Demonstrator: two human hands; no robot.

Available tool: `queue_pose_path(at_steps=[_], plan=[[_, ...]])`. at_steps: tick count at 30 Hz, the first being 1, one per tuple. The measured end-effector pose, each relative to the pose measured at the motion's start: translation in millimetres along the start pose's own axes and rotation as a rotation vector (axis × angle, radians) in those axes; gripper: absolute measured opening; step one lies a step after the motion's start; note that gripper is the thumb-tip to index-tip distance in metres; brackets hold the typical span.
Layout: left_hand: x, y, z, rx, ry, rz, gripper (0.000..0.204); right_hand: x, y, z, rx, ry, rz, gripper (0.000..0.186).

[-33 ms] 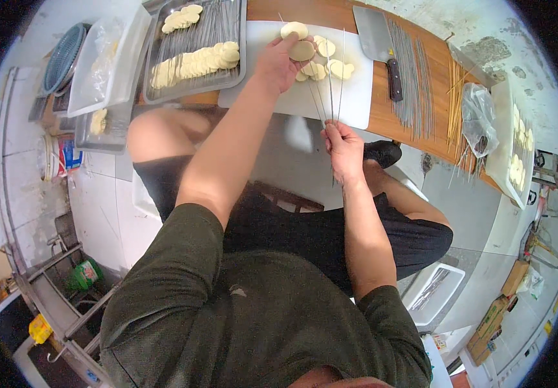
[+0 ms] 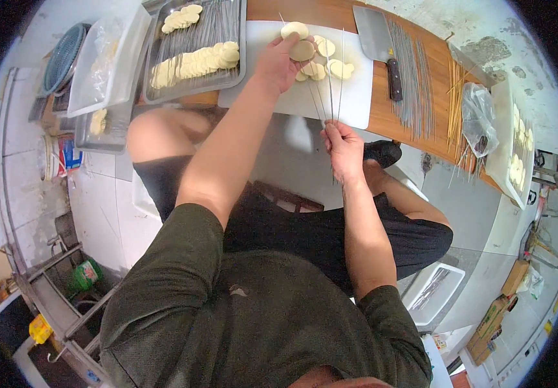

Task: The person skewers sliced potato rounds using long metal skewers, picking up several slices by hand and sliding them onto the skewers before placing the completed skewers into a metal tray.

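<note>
Between the fingers of my left hand are pale yellow round slices, which look like potato. One thin skewer tip sticks out beyond them. My right hand grips several metal skewers near their lower ends, and they fan out away from me. One skewer runs up toward the slices in my left hand; where it enters them is hidden. Under the skewers, more slices lie in small clusters on a white cutting board. Both hands are above the board's near part or its front edge.
Left of the board, a metal tray holds skewered slices. On the right are a cleaver, loose metal skewers, bamboo sticks, a plastic bag and a white tray of slices. A white container stands far left.
</note>
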State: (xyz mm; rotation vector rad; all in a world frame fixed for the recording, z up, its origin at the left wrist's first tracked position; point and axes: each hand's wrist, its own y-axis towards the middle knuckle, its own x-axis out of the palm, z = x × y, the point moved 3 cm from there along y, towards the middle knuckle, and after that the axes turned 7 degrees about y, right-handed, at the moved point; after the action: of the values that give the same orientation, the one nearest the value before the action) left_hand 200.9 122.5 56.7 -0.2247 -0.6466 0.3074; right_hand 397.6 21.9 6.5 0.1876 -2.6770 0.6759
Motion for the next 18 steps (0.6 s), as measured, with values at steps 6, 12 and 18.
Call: queue_pose_path(at_steps=[6,12,18], plan=[[-0.7,-1.5,-3.6,0.029,0.021,-0.056,0.028,0.0,0.3,0.1,0.003,0.006,0.01,0.014],[-2.3,-4.4,-10.5,0.011,0.013,-0.067,0.026,2.4,0.8,-3.5,-0.011,-0.004,0.013,0.013],[2.9,-3.2,1.1,0.069,0.011,-0.064,0.028,2.6,0.6,-5.2,-0.03,0.009,-0.004,0.012]])
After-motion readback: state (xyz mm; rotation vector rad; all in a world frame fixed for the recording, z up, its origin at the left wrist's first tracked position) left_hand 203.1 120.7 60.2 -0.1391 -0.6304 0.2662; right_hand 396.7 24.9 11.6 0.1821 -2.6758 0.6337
